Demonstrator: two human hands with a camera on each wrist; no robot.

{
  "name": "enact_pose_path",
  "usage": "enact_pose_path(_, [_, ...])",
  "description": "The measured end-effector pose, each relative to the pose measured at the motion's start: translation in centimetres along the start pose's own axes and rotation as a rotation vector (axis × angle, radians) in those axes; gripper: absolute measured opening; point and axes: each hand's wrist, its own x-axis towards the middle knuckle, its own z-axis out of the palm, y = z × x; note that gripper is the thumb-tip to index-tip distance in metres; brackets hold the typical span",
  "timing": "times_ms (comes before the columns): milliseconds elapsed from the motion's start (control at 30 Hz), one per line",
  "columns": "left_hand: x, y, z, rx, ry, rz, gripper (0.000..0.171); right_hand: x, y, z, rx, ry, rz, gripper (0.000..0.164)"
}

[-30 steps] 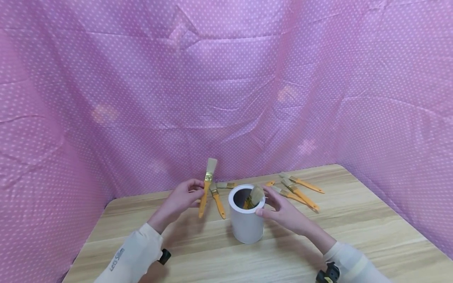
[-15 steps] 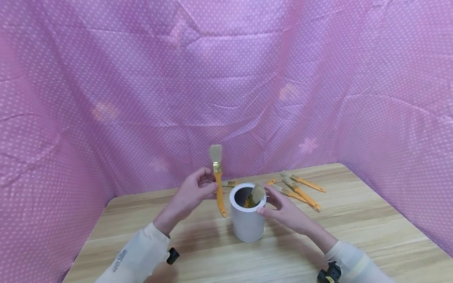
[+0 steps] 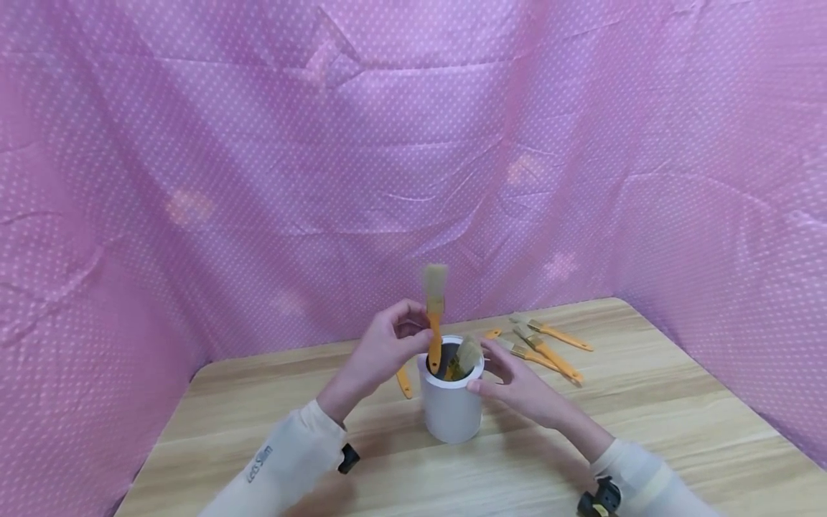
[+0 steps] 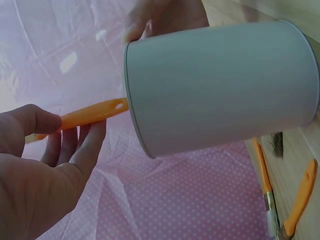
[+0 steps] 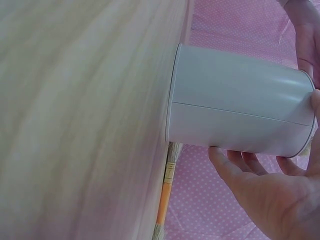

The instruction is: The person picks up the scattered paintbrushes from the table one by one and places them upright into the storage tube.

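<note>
My left hand (image 3: pixel 388 345) pinches a paintbrush (image 3: pixel 436 283) by its orange handle, bristles up, over the mouth of a white can (image 3: pixel 452 416). In the left wrist view the tip of the orange handle (image 4: pixel 92 114) is right at the can's rim. A second paintbrush (image 3: pixel 469 353) leans inside the can, its pale bristles showing at the rim and much of its handle hidden. My right hand (image 3: pixel 520 391) holds the can near its top, thumb at the front of the rim; in the right wrist view its fingers (image 5: pixel 227 162) lie along the can's side.
Several paintbrushes (image 3: pixel 549 357) lie in a loose group to the right of the can on the wooden table (image 3: pixel 659 402). Left of the can, an orange handle (image 3: pixel 403 382) shows on the table, partly hidden by my left hand. A pink dotted cloth (image 3: pixel 413 179) hangs behind the table.
My left hand has moved right with the paintbrush, from beside the can to over its mouth, and the brush has turned more upright. My right hand and the can have stayed put.
</note>
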Motion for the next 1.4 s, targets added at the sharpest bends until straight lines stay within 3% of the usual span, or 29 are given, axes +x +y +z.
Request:
enact_pose_path(467, [-0.2, -1.1, 3.0, 0.137, -0.069, 0.007, 0.020, -0.3, 0.2, 0.3, 0.018, -0.015, -0.051, 0.070])
enact_pose_path(633, [-0.3, -1.3, 3.3, 0.108, -0.076, 0.019, 0.028, -0.4, 0.3, 0.4, 0.022, -0.018, -0.046, 0.072])
enact_pose_path(800, [-0.3, -1.0, 3.0, 0.055, -0.036, 0.023, 0.041, -0.5, 0.5, 0.4, 0.014, 0.000, -0.041, 0.078])
enact_pose_path(933, [-0.1, -1.2, 2.3, 0.112, 0.028, 0.037, 0.041, -0.5, 0.7, 0.3, 0.006, 0.013, -0.042, 0.081])
enact_pose_path(1067, [0.3, -2.4, 1.4, 0.241, 0.116, 0.021, 0.037, -0.6, 0.7, 0.2, -0.011, 0.030, -0.043, 0.083])
enact_pose_path(1267, [1.1, -6.0, -0.3, 0.390, 0.211, -0.135, 0.031, -0.3, 0.7, 0.4, -0.030, 0.042, -0.040, 0.084])
enact_pose_path(1400, [1.8, -8.5, -1.1, 0.471, 0.240, -0.187, 0.031, -0.3, 0.6, 0.4, -0.038, 0.041, -0.038, 0.086])
